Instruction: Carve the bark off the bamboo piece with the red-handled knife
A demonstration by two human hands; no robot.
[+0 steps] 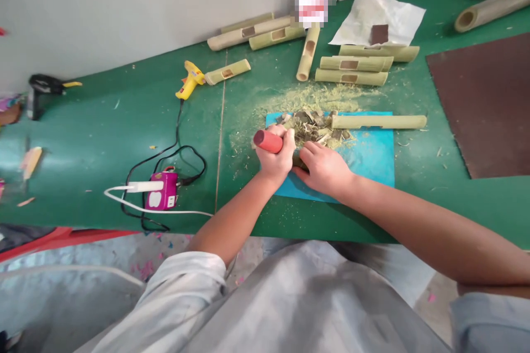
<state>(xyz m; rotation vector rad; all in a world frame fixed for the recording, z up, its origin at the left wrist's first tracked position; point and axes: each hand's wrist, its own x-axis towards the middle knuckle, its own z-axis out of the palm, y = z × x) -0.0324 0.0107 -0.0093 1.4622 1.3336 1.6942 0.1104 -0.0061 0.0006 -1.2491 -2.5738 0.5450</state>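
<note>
So the left hand [278, 155] had its grip wrapped fully round a red handle [270, 142], butt end poking out at the left; the working end was hidden, so no clue which tool it was. The right hand [327, 168] had thumb and fingers closed over a dark bamboo piece [300, 162], mostly covered up, on the near left part of a blue sheet [368, 160]. My guess: that hand was there to stop it rolling, and the sheet was down to catch the shavings [308, 124] heaped just beyond. A long pale tube [379, 121] stuck out past the sheet's right edge. Container-wise, the windowed tubes [368, 78] at the far side looked hollow, nothing visible inside. Over on the left of the table [91, 149], a purple socket cube [165, 190] had a white plug [149, 187] in it
</note>
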